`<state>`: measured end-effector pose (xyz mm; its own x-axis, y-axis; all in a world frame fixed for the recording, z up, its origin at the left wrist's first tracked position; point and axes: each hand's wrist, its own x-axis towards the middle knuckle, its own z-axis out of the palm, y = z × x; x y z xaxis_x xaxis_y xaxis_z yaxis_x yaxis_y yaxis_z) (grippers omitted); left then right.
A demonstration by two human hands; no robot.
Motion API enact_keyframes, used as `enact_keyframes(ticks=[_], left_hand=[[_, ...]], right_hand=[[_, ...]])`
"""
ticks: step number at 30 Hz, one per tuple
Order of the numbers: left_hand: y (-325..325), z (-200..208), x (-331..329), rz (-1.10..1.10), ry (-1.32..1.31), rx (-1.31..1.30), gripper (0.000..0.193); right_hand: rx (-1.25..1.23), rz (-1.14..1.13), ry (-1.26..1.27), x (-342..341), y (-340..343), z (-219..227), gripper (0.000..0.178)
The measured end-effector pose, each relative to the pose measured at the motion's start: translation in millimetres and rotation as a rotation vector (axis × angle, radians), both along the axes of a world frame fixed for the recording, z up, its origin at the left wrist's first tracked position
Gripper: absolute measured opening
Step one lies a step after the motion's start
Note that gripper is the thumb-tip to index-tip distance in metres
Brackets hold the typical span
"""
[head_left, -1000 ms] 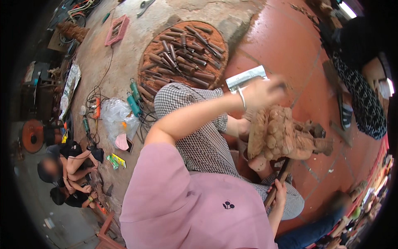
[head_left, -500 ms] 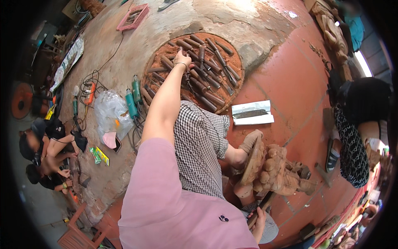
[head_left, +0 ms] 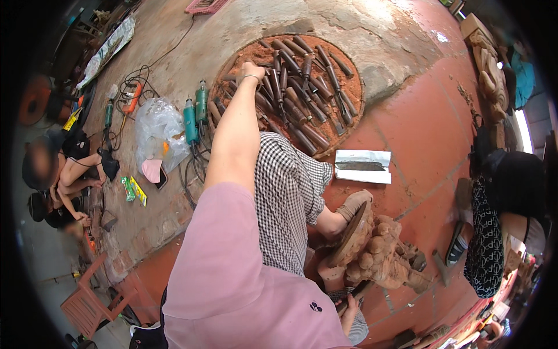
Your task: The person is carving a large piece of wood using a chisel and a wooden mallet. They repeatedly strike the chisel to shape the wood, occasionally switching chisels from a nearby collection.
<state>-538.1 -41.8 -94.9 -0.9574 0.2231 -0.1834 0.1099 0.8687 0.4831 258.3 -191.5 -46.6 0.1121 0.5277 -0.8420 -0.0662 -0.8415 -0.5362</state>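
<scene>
My left hand [head_left: 251, 70] reaches to the left part of a round tray [head_left: 361, 96] of reddish sawdust, with several dark-handled carving chisels [head_left: 298, 96] lying in it. Its fingers are curled in among the handles; what they grip is hidden. At the lower right, my right hand [head_left: 349, 314] is closed around a long, dark, bar-like tool [head_left: 361, 289], partly hidden by my shirt. Just beyond that hand, a brown wood carving [head_left: 381, 253] with rounded lumps and a disc-shaped base lies tilted against my foot [head_left: 354, 205].
A dark flat stone [head_left: 360, 166] lies on white paper right of the tray. Left are green power tools [head_left: 190, 121], a plastic bag [head_left: 160, 131], cables and a pink cloth [head_left: 152, 170]. People sit at far left; another person [head_left: 511, 192] is at right, near a large carving [head_left: 487, 72].
My left hand has shifted toward the left side of the tray, its fingers lower among the handles. The whole view has turned slightly. My right hand still holds the dark tool by the carving.
</scene>
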Motion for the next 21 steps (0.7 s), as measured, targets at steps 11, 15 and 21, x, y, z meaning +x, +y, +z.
enact_keyframes(ticks=[11,15,21], left_hand=[[-16.8,49.9,51.1,0.018,-0.087,-0.2,0.067],[-22.1,30.4,38.5,0.08,-0.12,-0.109,0.051],[-25.4,18.7,37.3,0.325,-0.637,0.515,0.016]], right_hand=[[0.023,-0.037,0.07,10.8,-1.6,-13.4,0.022],[0.022,-0.035,0.076,14.3,-2.4,-16.1,0.022],[0.015,-0.042,0.066,10.0,-2.2,-12.0,0.021]])
